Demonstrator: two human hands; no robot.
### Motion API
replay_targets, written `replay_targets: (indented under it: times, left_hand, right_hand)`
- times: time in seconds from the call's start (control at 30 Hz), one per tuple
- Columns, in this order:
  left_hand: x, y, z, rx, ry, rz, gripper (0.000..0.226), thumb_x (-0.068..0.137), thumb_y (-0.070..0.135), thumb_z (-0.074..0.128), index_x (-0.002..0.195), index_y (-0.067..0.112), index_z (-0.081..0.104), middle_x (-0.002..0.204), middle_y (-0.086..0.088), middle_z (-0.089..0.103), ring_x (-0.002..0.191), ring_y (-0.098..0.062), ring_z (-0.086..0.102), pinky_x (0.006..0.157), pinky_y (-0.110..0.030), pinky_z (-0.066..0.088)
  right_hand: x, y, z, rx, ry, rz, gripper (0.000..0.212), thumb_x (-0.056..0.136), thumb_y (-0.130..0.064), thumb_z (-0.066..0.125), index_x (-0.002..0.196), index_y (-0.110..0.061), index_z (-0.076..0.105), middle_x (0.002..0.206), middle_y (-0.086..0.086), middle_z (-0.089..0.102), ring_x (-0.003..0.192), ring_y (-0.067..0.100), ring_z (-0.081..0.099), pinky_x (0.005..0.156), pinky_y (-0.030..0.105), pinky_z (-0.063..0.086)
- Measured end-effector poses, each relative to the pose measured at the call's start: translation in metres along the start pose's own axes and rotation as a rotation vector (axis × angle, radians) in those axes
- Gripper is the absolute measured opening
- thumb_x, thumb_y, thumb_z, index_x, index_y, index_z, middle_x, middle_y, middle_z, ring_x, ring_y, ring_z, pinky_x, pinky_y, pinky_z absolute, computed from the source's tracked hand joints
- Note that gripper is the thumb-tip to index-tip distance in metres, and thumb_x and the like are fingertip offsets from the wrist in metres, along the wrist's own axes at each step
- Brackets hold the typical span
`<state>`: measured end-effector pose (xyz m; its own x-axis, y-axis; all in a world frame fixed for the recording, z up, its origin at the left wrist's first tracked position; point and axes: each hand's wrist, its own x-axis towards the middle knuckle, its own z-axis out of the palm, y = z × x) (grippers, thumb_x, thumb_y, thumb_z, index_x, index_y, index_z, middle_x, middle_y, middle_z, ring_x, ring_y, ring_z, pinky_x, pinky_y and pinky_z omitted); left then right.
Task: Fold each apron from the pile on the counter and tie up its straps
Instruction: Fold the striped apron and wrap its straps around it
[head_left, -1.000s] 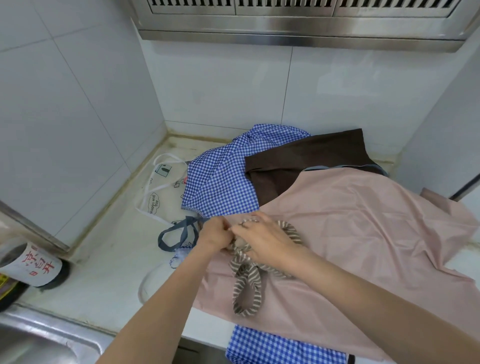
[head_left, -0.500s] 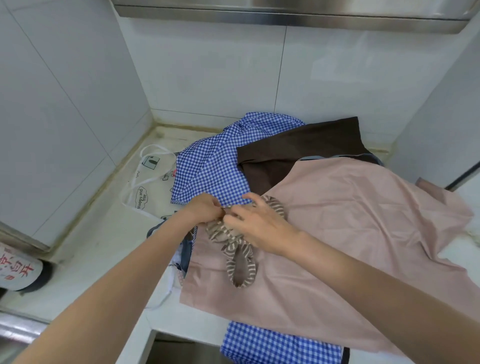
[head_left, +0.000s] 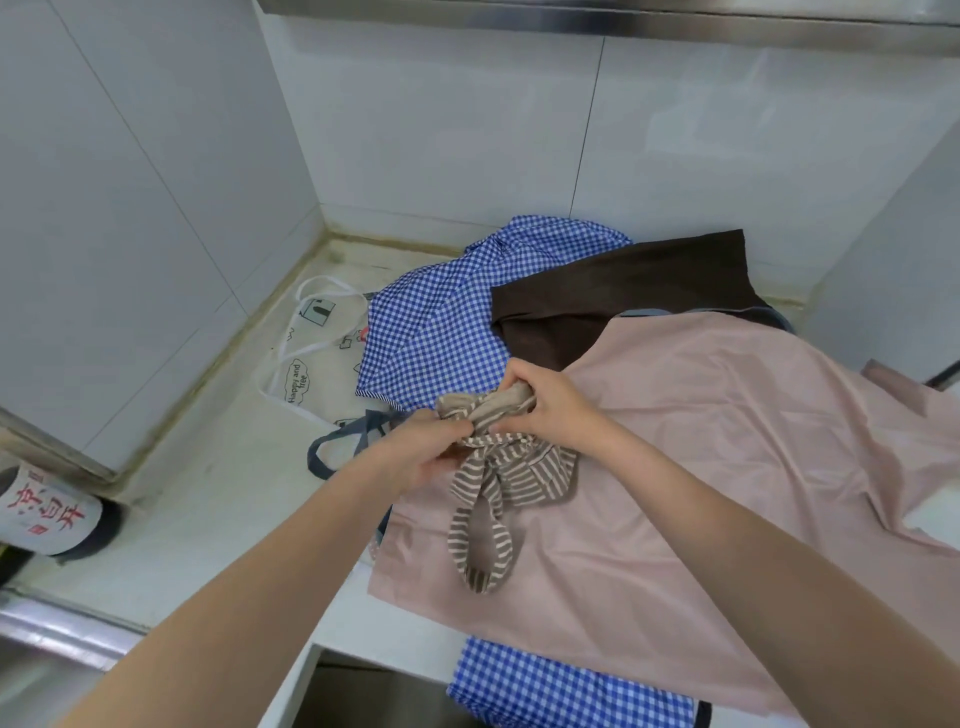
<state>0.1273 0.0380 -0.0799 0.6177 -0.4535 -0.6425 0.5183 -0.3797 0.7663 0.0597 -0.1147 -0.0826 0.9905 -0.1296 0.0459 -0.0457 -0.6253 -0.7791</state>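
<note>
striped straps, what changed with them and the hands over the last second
The right hand has closed round a bunched end of the striped straps and lifted it off the pink apron. The left hand, earlier pressed against the right, now pinches the strap beside it, a little apart. The loop below still lies on the pink apron. The blue checked apron and brown apron stayed put.

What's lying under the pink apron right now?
Under the pink apron, a brown apron shows at its far edge and blue checked cloth at its near edge. The rest beneath is covered. On top, both hands hold a striped strap bundle.
</note>
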Motion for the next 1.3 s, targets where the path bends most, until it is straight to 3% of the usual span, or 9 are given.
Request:
replay_targets:
  times: [0.1,0.23,0.33,0.43,0.57,0.77,1.07,1.23,1.3]
  left_hand:
    - [0.005,-0.006,0.002,0.329,0.134,0.224,0.020,0.089,0.003,0.054,0.108,0.004,0.049,0.104,-0.013,0.061,0.095,-0.023,0.061,0.085,-0.036,0.052]
    - [-0.002,0.006,0.002,0.793,0.205,0.506,0.009,0.088,0.007,0.055,0.094,0.010,0.048,0.088,-0.005,0.056,0.083,-0.019,0.054,0.067,-0.027,0.039]
    - [-0.007,0.020,0.001,0.802,0.162,0.621,0.013,0.085,0.003,0.056,0.081,0.014,0.048,0.079,-0.002,0.057,0.074,-0.016,0.056,0.058,-0.022,0.041]
    - [-0.010,0.027,0.004,0.762,0.143,0.604,0.016,0.085,0.001,0.057,0.085,0.013,0.047,0.078,0.005,0.054,0.054,-0.003,0.055,0.047,-0.011,0.043]
    - [-0.009,0.022,0.012,0.804,0.279,0.545,0.029,0.081,0.014,0.065,0.104,0.007,0.049,0.085,-0.001,0.055,0.077,-0.016,0.054,0.065,-0.024,0.040]
    - [-0.009,0.008,0.023,0.790,0.333,0.504,0.038,0.079,0.022,0.068,0.102,0.009,0.041,0.089,-0.003,0.053,0.084,-0.021,0.052,0.068,-0.029,0.036]
    - [0.000,0.013,0.013,0.918,0.176,0.560,0.027,0.086,0.010,0.058,0.112,0.003,0.056,0.107,-0.013,0.064,0.100,-0.026,0.058,0.079,-0.026,0.039]
    - [0.012,0.010,0.006,0.828,0.013,0.525,0.014,0.084,0.000,0.055,0.096,0.001,0.061,0.095,-0.014,0.066,0.090,-0.028,0.063,0.081,-0.038,0.050]
    - [0.013,0.009,0.005,0.658,-0.039,0.485,0.012,0.085,-0.007,0.051,0.084,0.004,0.058,0.085,-0.011,0.064,0.075,-0.017,0.066,0.068,-0.030,0.056]
  right_hand:
    - [-0.002,0.004,-0.007,0.057,-0.014,0.007,0.040,0.064,-0.015,0.086,0.078,-0.021,0.049,0.072,-0.006,0.057,0.063,0.000,0.048,0.061,0.019,0.039]
    - [-0.010,0.007,-0.020,0.122,-0.022,0.009,0.040,0.065,-0.017,0.086,0.086,-0.017,0.052,0.084,0.013,0.064,0.073,0.010,0.055,0.068,0.030,0.045]
    - [-0.015,0.007,-0.020,-0.017,0.025,-0.013,0.044,0.070,-0.028,0.082,0.100,-0.013,0.055,0.087,-0.001,0.062,0.077,0.009,0.056,0.072,0.030,0.045]
    - [-0.018,0.003,-0.019,-0.252,0.015,-0.035,0.051,0.080,-0.034,0.072,0.120,-0.012,0.050,0.101,-0.004,0.059,0.090,0.008,0.049,0.095,0.032,0.034]
    - [-0.024,-0.005,-0.015,-0.621,-0.034,0.018,0.060,0.089,-0.041,0.058,0.140,-0.019,0.034,0.129,0.000,0.055,0.113,0.024,0.048,0.092,0.025,0.018]
    - [-0.013,-0.021,0.005,-0.918,-0.137,0.027,0.041,0.085,-0.029,0.061,0.119,-0.012,0.047,0.121,0.003,0.053,0.108,0.024,0.055,0.092,0.041,0.028]
    - [0.000,-0.020,0.013,-0.390,-0.037,0.267,0.034,0.078,-0.026,0.067,0.107,-0.011,0.061,0.109,0.005,0.064,0.105,0.026,0.058,0.088,0.036,0.043]
    - [-0.002,-0.005,0.014,-0.188,-0.129,0.355,0.039,0.079,-0.022,0.070,0.115,-0.011,0.060,0.113,0.004,0.062,0.106,0.021,0.057,0.088,0.032,0.045]
    - [-0.005,-0.002,0.014,-0.164,-0.097,0.330,0.035,0.079,-0.022,0.071,0.110,-0.010,0.062,0.109,0.005,0.063,0.103,0.021,0.058,0.086,0.032,0.045]
